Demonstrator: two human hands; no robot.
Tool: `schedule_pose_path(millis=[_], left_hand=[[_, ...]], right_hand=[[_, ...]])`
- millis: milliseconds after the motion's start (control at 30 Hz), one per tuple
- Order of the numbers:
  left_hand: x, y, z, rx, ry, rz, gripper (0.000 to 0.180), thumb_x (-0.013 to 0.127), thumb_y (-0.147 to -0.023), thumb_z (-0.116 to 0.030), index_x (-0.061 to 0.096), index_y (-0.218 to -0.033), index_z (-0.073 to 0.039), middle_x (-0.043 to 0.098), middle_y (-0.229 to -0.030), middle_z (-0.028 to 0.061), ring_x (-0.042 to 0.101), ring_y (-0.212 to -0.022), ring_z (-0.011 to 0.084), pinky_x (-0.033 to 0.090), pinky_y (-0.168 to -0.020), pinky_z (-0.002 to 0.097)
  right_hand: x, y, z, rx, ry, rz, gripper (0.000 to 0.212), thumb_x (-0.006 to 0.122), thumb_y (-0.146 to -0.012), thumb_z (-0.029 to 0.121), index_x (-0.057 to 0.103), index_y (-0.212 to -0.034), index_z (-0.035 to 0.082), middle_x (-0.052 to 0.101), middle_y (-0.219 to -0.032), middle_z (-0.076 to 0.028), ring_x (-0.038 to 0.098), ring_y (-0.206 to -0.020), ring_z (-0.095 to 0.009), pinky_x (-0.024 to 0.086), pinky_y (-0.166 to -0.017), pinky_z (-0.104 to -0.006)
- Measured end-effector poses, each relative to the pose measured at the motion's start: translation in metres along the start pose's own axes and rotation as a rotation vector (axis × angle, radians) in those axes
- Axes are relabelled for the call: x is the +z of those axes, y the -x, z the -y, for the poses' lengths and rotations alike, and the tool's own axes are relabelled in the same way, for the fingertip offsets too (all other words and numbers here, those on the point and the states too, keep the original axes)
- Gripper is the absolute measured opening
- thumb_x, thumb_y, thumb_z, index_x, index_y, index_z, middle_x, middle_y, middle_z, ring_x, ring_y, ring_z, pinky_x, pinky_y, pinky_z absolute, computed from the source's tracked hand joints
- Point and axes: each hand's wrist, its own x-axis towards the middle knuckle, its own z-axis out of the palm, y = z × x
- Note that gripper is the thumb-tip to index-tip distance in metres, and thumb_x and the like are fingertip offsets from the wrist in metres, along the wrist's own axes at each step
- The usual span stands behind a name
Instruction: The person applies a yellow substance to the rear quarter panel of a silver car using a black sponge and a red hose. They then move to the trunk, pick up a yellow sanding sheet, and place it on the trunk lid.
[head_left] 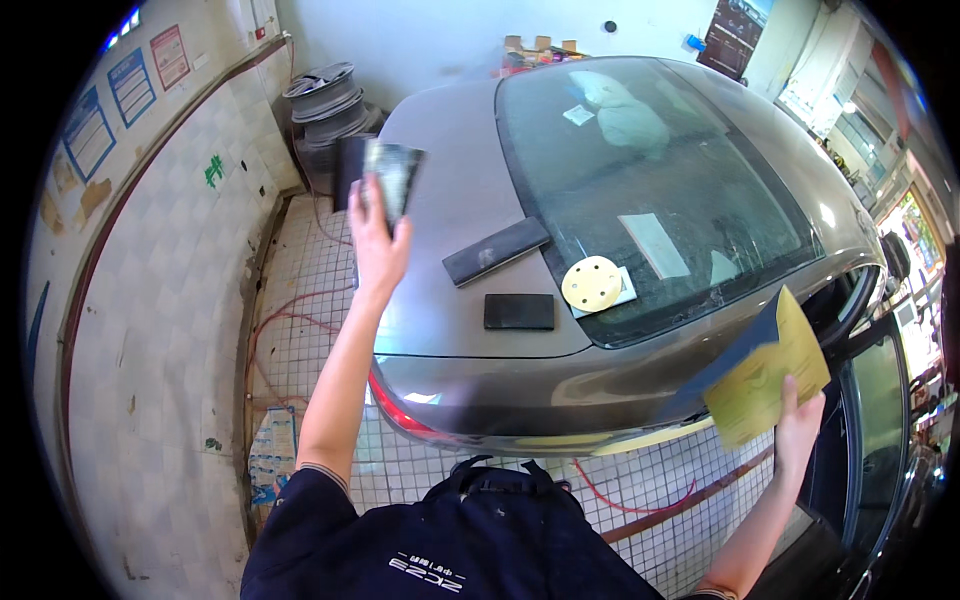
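Note:
My left hand [380, 245] is raised over the left side of the car's trunk lid [430, 180]. It grips a dark sheet-like piece [348, 170] and a shiny pale one, both smeared by motion. Beyond the car's near right side, my right hand [797, 430] pinches a sheet of sandpaper [765, 385], yellow on its back and dark grey on the other face. Between the hands, a long black sanding block [497, 250] and a shorter black block [519, 312] rest on the lid. A round yellow sanding disc [591, 284] with holes lies at the rear window's edge.
The brown-grey car's rear window [640, 180] spreads ahead, with a pale rectangular sheet [654, 246] showing at it. Stacked wheel rims [325, 100] stand by the far left corner. A red hose [275, 315] runs over the tiled floor. At right, a car door [875, 420] stands open.

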Motion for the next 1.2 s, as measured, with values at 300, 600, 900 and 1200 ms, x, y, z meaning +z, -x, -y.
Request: schedule_pose_path(millis=[300,600,900,1200], left_hand=[[0.047,0.059,-0.061,0.226,0.275,0.793,0.088,0.071,-0.097,-0.045,0.026,-0.168,-0.019,0.013,-0.174,0.0213,0.014,-0.160,0.0427,0.021,-0.127,0.0546],[-0.018,0.080,-0.204,-0.365,1.152,1.097,0.047,0.072,-0.099,-0.018,0.060,-0.142,-0.002,0.072,-0.128,0.0134,0.069,-0.112,0.0148,0.056,-0.095,0.0307],[-0.019,0.074,-0.249,-0.138,0.897,1.262,0.041,0.083,-0.091,-0.021,0.069,-0.123,-0.001,0.073,-0.109,0.0060,0.068,-0.095,0.0096,0.056,-0.085,0.0267],[-0.052,0.112,-0.275,0.173,0.498,1.083,0.024,0.069,-0.099,-0.023,0.071,-0.108,-0.001,0.074,-0.089,0.0183,0.072,-0.083,0.0361,0.056,-0.072,0.0427]], right_hand=[[0.051,0.085,0.013,0.235,-0.267,0.057,0.032,0.065,-0.105,0.016,0.062,-0.125,-0.008,0.071,-0.117,-0.016,0.067,-0.105,-0.022,0.052,-0.093,-0.0346],[0.098,0.107,0.046,0.021,-0.406,0.277,0.024,0.061,-0.104,0.009,0.067,-0.120,-0.009,0.075,-0.108,-0.013,0.070,-0.098,-0.019,0.052,-0.087,-0.0318],[0.096,0.102,0.051,-0.358,-0.313,0.333,0.050,0.062,-0.088,-0.007,0.066,-0.138,0.002,0.070,-0.132,-0.018,0.070,-0.115,-0.036,0.055,-0.097,-0.0371],[0.082,0.119,0.030,-0.407,-0.330,0.711,0.080,0.076,-0.080,0.007,0.049,-0.155,0.007,0.056,-0.146,-0.018,0.061,-0.126,-0.039,0.051,-0.104,-0.0423]])
